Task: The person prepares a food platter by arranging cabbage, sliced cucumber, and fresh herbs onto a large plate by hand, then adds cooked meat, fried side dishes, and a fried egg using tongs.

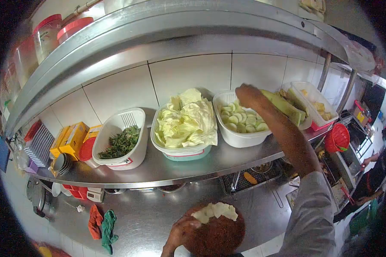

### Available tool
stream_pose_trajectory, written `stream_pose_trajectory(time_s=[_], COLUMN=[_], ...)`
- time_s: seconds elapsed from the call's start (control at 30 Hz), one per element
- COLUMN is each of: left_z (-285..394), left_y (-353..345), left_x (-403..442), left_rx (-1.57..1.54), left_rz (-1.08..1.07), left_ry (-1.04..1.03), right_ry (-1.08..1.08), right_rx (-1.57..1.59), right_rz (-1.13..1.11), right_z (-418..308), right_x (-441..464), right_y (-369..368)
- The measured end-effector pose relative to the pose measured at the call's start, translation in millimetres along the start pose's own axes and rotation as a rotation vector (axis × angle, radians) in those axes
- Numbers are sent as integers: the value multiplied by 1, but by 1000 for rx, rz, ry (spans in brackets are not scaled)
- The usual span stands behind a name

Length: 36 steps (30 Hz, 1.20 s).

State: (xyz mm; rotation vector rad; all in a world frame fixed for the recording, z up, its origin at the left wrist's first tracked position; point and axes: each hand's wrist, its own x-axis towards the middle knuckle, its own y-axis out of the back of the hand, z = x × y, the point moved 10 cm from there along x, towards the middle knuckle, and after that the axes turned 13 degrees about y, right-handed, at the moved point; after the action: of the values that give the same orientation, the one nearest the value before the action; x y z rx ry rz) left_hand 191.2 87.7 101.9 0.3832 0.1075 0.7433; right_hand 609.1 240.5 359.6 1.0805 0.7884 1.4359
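My left hand [183, 233] is closed on the left rim of a brown round plate [221, 235], low in the head view. Pale cabbage leaf pieces [215, 211] lie at the plate's far edge, beside my left fingers. My right arm stretches up over the steel shelf. At its end my right hand [248, 96] is bent down over the back of a white tub [240, 139] of sliced cucumber [240, 119]. Its fingers are curled, and the fingertips and anything in them are hidden. Left of that tub stands another tub [180, 151] heaped with cabbage leaves [186, 122].
A tub [138, 143] of green herbs [120, 142] stands left on the shelf [158, 172]. Long pale green pieces [283, 107] and a container of yellow pieces [324, 109] sit right. Red and green cloths [108, 229] lie on the counter [146, 222]. Another person's hand [368, 162] shows far right.
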Motion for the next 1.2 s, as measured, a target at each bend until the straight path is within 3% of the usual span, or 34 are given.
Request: stream_pose_trajectory(time_s=[0.07, 0.1, 0.17, 0.23, 0.3, 0.37, 0.43, 0.5, 0.63, 0.7, 0.73, 0.77, 0.8, 0.83, 0.9, 0.97, 1.03, 1.1, 1.2], left_z=[4, 4, 22, 18, 50, 42, 8, -20, -29, -48, -62, -74, -76, -81, -68, -91, -101, -87, -113], left_y=[6, 11, 26, 28, 18, -23, -60, -85, -96, -97, -98, -95, -92, -94, -98, -111, -119, -119, -138], left_x=[-3, -6, -9, -12, -5, -13, -30, -41, -37, -20, -10, 7, 22, 32, 54, 70, 77, 79, 85], left_rx=[68, 139, 140, 122, -88, -38, -46, 44, 176, -28, -27, 176, 375, 375, 366, 395, 423, 389, 556], left_rz=[26, 49, 175, 163, 62, -181, -307, -373, -233, -203, -210, -166, -117, -115, -52, -53, -52, 20, -65], left_ry=[37, 77, 48, 136, 76, 208, 481, 539, 515, 723, 722, 559, 391, 390, 200, 215, 232, 70, 180], right_ry=[-10, 83, 54, 255, 608, 587, 328, 112, -47, -85, -118, -144, -143, -237, -328, -176, -206, -231, -129], right_rx=[73, 123, 254, 575, 835, 1263, 1327, 1429, 1455, 1424, 1352, 1261, 1260, 1276, 1287, 1092, 1128, 1166, 896], right_rz=[264, 461, 624, 196, -62, -138, -340, -516, -334, -414, -131, 147, 148, 59, -26, -77, -72, -68, -71], right_z=[1, -15, -55, -130, -222, -288, -318, -343, -346, -338, -313, -287, -282, -278, -276, -287, -293, -296, -304], right_x=[-30, -66, -145, -182, -226, -270, -311, -346, -385, -392, -374, -362, -354, -351, -346, -336, -335, -334, -326], right_y=[53, 98, 157, 148, 67, -12, -86, -136, -174, -192, -172, -148, -154, -178, -211, -227, -255, -268, -260])
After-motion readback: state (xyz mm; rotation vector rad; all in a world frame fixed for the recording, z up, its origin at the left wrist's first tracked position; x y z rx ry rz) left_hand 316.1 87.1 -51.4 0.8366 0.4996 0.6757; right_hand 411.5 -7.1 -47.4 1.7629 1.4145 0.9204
